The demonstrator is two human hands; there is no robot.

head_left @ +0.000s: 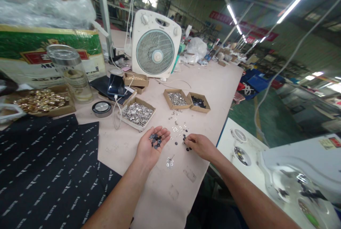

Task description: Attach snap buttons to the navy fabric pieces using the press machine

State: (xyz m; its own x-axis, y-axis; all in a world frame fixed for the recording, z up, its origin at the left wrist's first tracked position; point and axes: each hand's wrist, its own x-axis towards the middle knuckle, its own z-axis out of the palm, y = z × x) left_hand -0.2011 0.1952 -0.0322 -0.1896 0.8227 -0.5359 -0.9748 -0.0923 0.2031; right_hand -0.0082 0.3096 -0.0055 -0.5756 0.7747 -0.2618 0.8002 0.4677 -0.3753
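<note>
Palm up, my left hand point(151, 149) holds several small dark buttons point(155, 140) in its cupped palm, fingers stretched toward the right. My right hand point(198, 145) is at the table, fingertips pinched together among loose dark buttons point(188, 149); whatever is between them is too small to name. Silver ring-like pieces point(177, 129) lie scattered beyond and between the hands. A small cluster of silver pieces point(169, 163) rests nearer to me. Behind stand a box of silver pieces point(177, 99) and a box of dark buttons point(198, 102).
A box of silver pieces point(138, 113), a round black-rimmed lid point(102, 108), a phone with a cable point(116, 85) and a glass jar point(74, 79) stand left. Behind is a fan point(157, 46). Dark printed fabric point(50, 175) covers the left; a white machine point(298, 172) stands right.
</note>
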